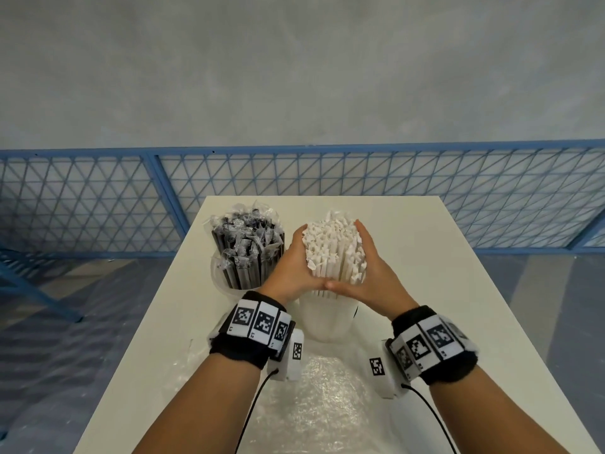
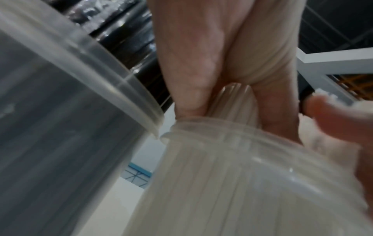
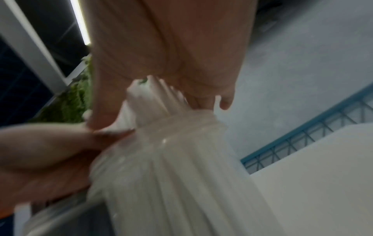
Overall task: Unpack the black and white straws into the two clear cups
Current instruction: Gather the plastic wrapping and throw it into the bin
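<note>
Hands — left hand (image 1: 296,263) and right hand (image 1: 366,267) — cupped the white straws (image 1: 334,253) from both sides, bundle upright, lower ends inside the clear cup (image 1: 324,319) directly below.

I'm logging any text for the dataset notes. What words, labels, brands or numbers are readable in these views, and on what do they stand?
None: no word, brand or number can be read in any view.
Left wristband: black-and-white square code markers only, no letters.
Right wristband: the same kind of markers, no letters.
White straws, black straws and both clear cups: no printing visible.
</note>
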`<action>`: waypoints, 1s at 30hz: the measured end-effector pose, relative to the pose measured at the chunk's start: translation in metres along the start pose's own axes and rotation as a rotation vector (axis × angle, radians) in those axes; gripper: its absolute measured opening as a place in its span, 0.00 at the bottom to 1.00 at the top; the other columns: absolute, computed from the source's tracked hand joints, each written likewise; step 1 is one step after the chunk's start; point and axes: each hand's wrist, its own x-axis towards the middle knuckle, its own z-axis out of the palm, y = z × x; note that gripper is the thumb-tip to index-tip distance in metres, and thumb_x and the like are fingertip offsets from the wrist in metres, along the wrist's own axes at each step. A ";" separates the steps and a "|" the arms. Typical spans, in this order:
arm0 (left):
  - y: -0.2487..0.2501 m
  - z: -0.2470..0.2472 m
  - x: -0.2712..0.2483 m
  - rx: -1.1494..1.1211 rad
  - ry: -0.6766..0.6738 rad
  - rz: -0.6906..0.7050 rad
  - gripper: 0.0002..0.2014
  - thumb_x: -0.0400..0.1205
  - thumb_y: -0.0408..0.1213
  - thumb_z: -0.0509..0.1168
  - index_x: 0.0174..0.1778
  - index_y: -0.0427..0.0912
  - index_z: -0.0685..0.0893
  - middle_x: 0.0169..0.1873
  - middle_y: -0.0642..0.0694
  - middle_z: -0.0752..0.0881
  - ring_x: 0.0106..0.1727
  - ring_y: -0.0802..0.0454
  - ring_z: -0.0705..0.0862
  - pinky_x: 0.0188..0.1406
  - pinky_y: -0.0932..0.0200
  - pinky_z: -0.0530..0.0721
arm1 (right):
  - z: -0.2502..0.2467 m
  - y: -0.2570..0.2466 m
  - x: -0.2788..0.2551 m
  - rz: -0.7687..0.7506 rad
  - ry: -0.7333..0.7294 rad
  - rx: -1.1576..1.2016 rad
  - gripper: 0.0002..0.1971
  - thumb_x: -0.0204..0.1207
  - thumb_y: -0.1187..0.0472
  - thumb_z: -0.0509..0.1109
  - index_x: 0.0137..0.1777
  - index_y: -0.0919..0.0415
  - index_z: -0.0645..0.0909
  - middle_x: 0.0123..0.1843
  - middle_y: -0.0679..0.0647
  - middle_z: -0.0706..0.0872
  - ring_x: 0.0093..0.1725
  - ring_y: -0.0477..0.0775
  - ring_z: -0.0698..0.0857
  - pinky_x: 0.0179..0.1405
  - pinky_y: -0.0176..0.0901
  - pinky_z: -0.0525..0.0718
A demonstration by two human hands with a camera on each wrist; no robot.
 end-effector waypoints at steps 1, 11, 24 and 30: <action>-0.002 0.002 0.002 0.017 0.026 0.010 0.45 0.66 0.28 0.79 0.75 0.39 0.61 0.60 0.52 0.77 0.65 0.55 0.77 0.52 0.81 0.74 | 0.006 0.000 0.002 -0.015 0.070 -0.013 0.48 0.65 0.54 0.79 0.80 0.51 0.51 0.71 0.40 0.73 0.69 0.42 0.75 0.61 0.19 0.71; 0.024 -0.010 0.008 -0.166 0.194 0.087 0.42 0.61 0.40 0.82 0.67 0.48 0.66 0.64 0.47 0.77 0.67 0.54 0.77 0.65 0.57 0.79 | -0.006 -0.031 0.017 -0.194 0.291 0.127 0.32 0.71 0.60 0.75 0.73 0.54 0.63 0.65 0.42 0.76 0.61 0.27 0.75 0.60 0.21 0.72; 0.014 -0.004 0.003 0.006 0.110 0.005 0.33 0.69 0.26 0.76 0.69 0.36 0.70 0.54 0.50 0.80 0.59 0.53 0.79 0.46 0.83 0.76 | 0.008 0.000 0.012 -0.028 0.213 0.039 0.26 0.73 0.53 0.72 0.69 0.54 0.71 0.60 0.46 0.81 0.58 0.30 0.80 0.61 0.29 0.76; 0.032 -0.002 -0.030 0.160 0.204 0.160 0.52 0.68 0.41 0.79 0.82 0.48 0.51 0.80 0.54 0.60 0.78 0.63 0.57 0.72 0.74 0.57 | 0.004 -0.017 -0.002 -0.212 0.437 -0.151 0.35 0.69 0.44 0.71 0.74 0.45 0.61 0.73 0.41 0.70 0.73 0.37 0.67 0.78 0.59 0.60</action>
